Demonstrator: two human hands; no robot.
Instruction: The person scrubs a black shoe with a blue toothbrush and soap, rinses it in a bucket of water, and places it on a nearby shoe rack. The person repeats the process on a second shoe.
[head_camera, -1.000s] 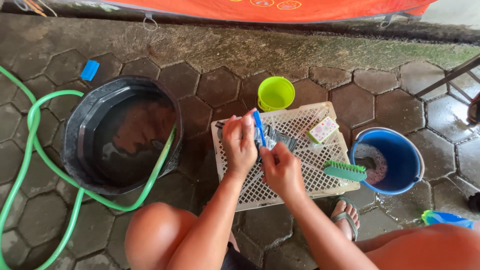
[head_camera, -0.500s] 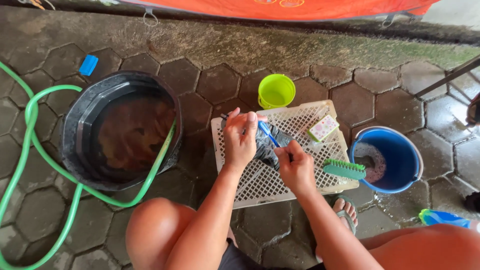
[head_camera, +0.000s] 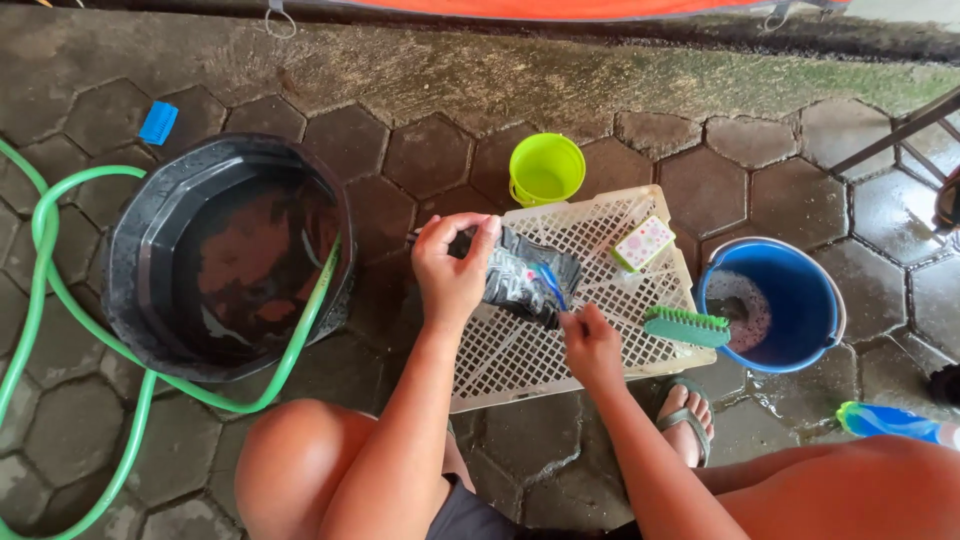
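Your left hand (head_camera: 452, 272) grips the dark shoe (head_camera: 525, 280) over the white crate (head_camera: 560, 340); your right hand (head_camera: 590, 345) pinches a small blue brush (head_camera: 550, 285) against it. Scrubbing underway; rinse tub (head_camera: 225, 260) waits at nine o'clock.

Your white perforated plastic crate (head_camera: 600, 330) lies flat on the hexagonal stone paving (head_camera: 420, 160), straight ahead of your knees. On it, your left hand (head_camera: 452, 272) and right hand (head_camera: 590, 345) meet at a dark wet shoe (head_camera: 525, 280). The green scrubbing brush (head_camera: 686, 326) rests on the crate's right edge, the small speckled sponge (head_camera: 644, 243) behind it. The blue round bucket (head_camera: 775, 305) stands right of the crate, the lime-green plastic cup (head_camera: 546, 169) behind it, the black rubber tub (head_camera: 225, 255) to the left, with the green garden hose (head_camera: 60, 300) looping around and over it.
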